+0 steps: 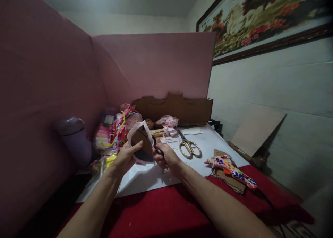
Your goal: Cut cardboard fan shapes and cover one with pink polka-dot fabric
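My left hand (127,155) grips the left edge of a round piece (142,141), its thumb lying over the front. The piece has a brown and dark face with a pale pink band (135,127) around its rim, and it is tilted up above the white sheet. At its right edge, my right hand (166,156) is closed around a small black-handled tool (155,142). The tool's tip meets the pink band, but fingers hide most of it, so its exact kind is unclear. Gold-handled scissors (190,148) lie just right of my right hand.
A patterned glue gun (232,168) rests on cardboard at the right. Behind my hands are thin sticks (157,133), crumpled pink dotted cloth (168,123) and a torn cardboard strip (179,109). Colourful pipe cleaners (123,127) and a purple cylinder (74,139) stand left.
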{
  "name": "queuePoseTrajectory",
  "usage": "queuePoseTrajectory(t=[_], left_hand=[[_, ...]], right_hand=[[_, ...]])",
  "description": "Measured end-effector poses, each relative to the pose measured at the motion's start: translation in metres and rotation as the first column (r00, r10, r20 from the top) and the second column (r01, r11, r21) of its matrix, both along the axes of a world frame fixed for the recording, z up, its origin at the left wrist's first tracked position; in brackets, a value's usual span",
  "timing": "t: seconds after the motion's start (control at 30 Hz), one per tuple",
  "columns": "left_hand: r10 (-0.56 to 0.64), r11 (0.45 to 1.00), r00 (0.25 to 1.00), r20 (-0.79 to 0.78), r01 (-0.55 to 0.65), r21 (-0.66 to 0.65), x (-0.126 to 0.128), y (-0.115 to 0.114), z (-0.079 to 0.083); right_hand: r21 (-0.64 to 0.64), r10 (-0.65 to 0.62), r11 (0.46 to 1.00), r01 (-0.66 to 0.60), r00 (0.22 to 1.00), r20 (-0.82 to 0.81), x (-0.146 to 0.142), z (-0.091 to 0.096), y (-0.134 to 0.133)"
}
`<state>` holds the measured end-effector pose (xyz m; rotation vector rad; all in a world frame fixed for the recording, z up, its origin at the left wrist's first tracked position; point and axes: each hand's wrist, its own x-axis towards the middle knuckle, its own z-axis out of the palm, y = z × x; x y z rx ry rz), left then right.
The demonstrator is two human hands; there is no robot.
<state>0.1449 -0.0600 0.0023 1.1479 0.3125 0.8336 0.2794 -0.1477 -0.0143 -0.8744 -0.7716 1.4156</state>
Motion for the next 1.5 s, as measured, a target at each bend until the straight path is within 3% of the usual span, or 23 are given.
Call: queuePoseTrajectory(t=[0.17, 0.6, 0.93, 1.1, 1.27, 1.5], left_hand=[[-0.009, 1.000, 1.000, 0.011, 0.008, 0.028, 0.0000, 0.0000, -0.0013], [-0.006, 0.999, 0.999, -0.045, 0.008, 0.039, -0.0031, 0.0007, 0.0018], [-0.041, 0.998, 0.997, -0.070, 0.045, 0.050, -0.0043, 0.0020, 0.0000], [0.000, 1.000, 1.000, -0.019, 0.000, 0.027, -0.0045, 0.0004, 0.0015], [-0.040, 0.999, 0.998, -0.047, 0.041, 0.027, -0.0049, 0.0013, 0.0001], [0.005, 1.000, 1.000, -0.015, -0.005, 0.000, -0.0034, 0.0019, -0.0009]], right_hand=[[-0.047, -0.044, 0.998, 0.044, 0.999, -0.009, -0.0021, -0.0003, 0.0010], [-0.038, 0.009, 0.999, -0.008, 0.999, 0.046, 0.0020, 0.0014, 0.0003], [0.029, 0.016, 0.999, -0.017, 0.998, 0.055, 0.0018, 0.0005, -0.0007], [0.109, 0.023, 0.994, -0.025, 1.000, 0.016, 0.0004, -0.0012, 0.0000], [0.100, -0.003, 0.995, 0.001, 1.000, 0.019, -0.0007, -0.0019, -0.0007], [0.093, -0.029, 0.995, 0.029, 1.000, -0.004, -0.0024, 0.0002, -0.0007]])
